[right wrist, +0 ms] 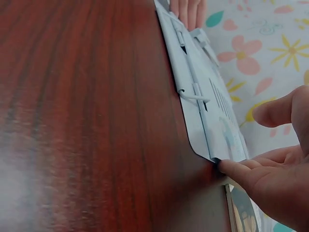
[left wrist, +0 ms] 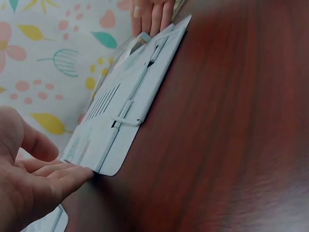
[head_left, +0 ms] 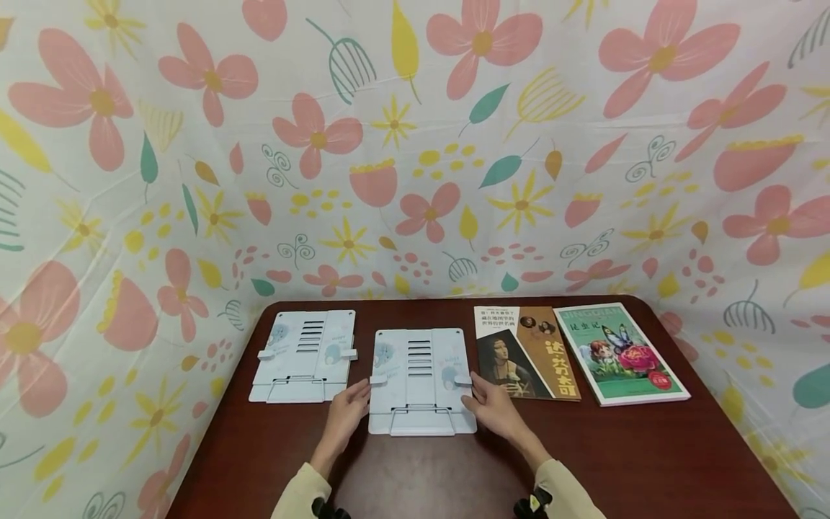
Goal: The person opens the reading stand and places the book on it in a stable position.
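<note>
A white book stand (head_left: pixel 418 375) with slots and a wire bracket lies folded on the table in front of me. My left hand (head_left: pixel 346 418) is at its left edge; in the left wrist view the fingers (left wrist: pixel 72 176) reach out to the stand's side and the thumb stays raised off it. At the opposite edge is my right hand (head_left: pixel 498 412), whose fingertips touch the lower corner in the right wrist view, with the thumb (right wrist: pixel 275 113) lifted apart. Left of it lies a second white book stand (head_left: pixel 305 357), folded flat too.
To the right lie a brown and black book (head_left: pixel 528 353) with a portrait and a green book (head_left: pixel 622 353) with a butterfly and flower. The dark wooden table (head_left: pixel 428 476) is bordered by a floral curtain (head_left: pixel 415 216) at the back and sides.
</note>
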`<state>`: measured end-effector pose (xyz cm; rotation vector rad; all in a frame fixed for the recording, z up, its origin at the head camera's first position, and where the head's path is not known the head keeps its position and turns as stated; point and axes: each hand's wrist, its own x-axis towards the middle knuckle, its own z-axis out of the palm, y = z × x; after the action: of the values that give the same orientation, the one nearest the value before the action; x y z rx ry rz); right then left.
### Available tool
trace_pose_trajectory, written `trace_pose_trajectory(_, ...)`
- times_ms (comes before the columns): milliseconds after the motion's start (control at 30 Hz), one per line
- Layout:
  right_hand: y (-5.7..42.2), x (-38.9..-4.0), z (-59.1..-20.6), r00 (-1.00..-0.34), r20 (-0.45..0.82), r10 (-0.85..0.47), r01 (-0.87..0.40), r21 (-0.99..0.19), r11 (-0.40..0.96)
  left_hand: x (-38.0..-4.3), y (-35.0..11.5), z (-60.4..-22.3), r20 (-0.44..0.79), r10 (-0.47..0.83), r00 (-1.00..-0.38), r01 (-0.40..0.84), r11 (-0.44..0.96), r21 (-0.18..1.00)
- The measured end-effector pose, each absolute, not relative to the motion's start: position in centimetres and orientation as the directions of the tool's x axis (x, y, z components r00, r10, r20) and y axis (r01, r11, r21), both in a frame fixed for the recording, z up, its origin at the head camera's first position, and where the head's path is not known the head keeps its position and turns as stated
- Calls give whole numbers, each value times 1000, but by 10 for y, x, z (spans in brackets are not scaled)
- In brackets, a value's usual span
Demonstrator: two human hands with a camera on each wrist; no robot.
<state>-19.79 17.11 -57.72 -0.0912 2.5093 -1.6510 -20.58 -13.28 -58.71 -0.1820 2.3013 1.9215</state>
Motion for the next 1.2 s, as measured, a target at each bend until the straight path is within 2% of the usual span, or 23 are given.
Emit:
trace_pose_trajectory(167, 171, -188, -578, -991, -88, -105, 41, -922, 385, -193, -130, -588, -176, -23, -984, -178, 165, 970)
trace_pose_trajectory(467, 167, -176, -577, -992, -113, -63, 74, -892, 446, -180, -132, -588, -183, -34, -983, -186, 156, 970)
trace_pose_trajectory(900, 170, -169, -580, -992, -107, -65, 72, -912, 404, -173, -135, -592, -190, -33, -981, -193, 128, 973)
trace_pose_trajectory(1033, 171, -166, -580, -998, -49, -28, 31, -894, 447, -181, -141, -592, -161, -13, -987, -161, 176, 971)
trace_pose_trajectory(1200, 167, -154, -573, -989, 67, 129, 8, -862, 507, -211, -147, -587, -91, 19, -996, -80, 320, 944)
